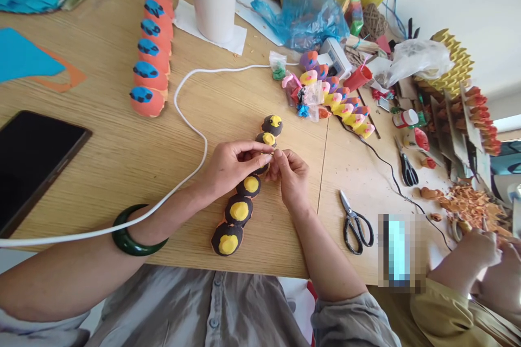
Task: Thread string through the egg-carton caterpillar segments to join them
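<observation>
A slanting row of dark brown rounded pieces with yellow tops (239,210) lies on the wooden table (183,146). The farthest piece (272,124) has small dark marks on its yellow patch. Above the middle of the row, my left hand (240,165) has its thumb and forefinger pinched together. My right hand (290,173) meets its fingertips from the right, also in a pinch. Whatever lies between the fingertips is too small to name. Both hands partly cover the pieces below them.
Orange pieces with blue tops (148,71) stand at the back left, beside a white cable (191,119). A white bottle (214,0) is farther back. Scissors (356,225) lie right of my right hand. Another person's hands (482,249) are at the far right. A dark tablet (36,162) lies left.
</observation>
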The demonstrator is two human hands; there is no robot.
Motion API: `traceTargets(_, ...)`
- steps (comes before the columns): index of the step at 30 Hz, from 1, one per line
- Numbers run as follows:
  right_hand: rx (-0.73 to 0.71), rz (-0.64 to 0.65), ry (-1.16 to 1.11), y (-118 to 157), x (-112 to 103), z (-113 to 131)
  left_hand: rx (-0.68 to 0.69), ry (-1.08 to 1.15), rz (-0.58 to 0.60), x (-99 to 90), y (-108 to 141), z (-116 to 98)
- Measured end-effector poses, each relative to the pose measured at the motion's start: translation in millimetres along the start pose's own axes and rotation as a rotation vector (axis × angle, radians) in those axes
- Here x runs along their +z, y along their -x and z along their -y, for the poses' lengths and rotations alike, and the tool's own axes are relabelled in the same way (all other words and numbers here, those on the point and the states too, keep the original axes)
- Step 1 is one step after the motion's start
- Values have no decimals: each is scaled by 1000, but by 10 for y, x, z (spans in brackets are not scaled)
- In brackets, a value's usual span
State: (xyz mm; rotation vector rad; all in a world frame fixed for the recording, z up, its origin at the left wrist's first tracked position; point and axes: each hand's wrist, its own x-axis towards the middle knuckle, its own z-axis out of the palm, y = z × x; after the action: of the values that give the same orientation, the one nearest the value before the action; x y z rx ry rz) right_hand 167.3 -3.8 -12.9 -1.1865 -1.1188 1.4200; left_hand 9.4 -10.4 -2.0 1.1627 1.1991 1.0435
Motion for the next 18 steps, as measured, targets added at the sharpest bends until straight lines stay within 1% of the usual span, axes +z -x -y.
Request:
traceTargets(4,12,23,29,11,7,3,21,-5,2,6,8,-20)
traceTargets(8,22,50,2,22,12,-11,48,-27,-37,0,13,-31)
traceTargets(11,-17,16,-44,24,9,-14,67,-45,-61,-10,18,-40)
traceTargets(15,-100,-47,-39,27,1,8,47,-54,-97,-16,20,-46)
traceTargets(18,-155,-37,-5,32,-6,17,14,-31,-114,-16,11,-24)
